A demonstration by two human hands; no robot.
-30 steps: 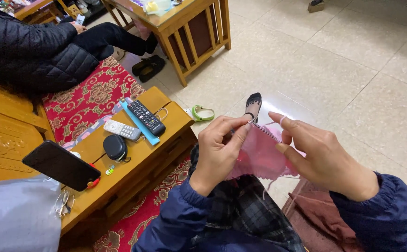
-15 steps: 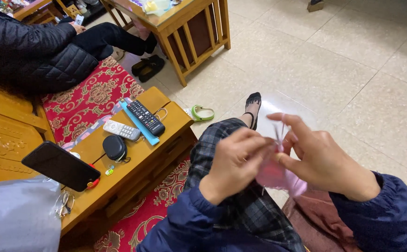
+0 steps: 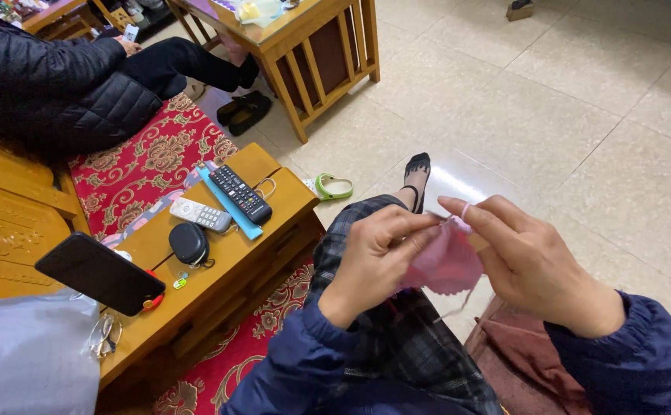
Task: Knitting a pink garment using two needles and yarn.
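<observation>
A small piece of pink knitted fabric is held between both hands above the lap, over a plaid-trousered knee. It is pinched at its upper edge by the thumb and fingers of the left hand, which are pressed together on it. On the right hand a strand of pink yarn is looped over the extended forefinger, while the fabric's other side is gripped by the thumb and remaining fingers. To the left, on a wooden side table, a black remote control, a white remote, a round black case and a dark phone are laid. A green band is seen on the tiled floor.
</observation>
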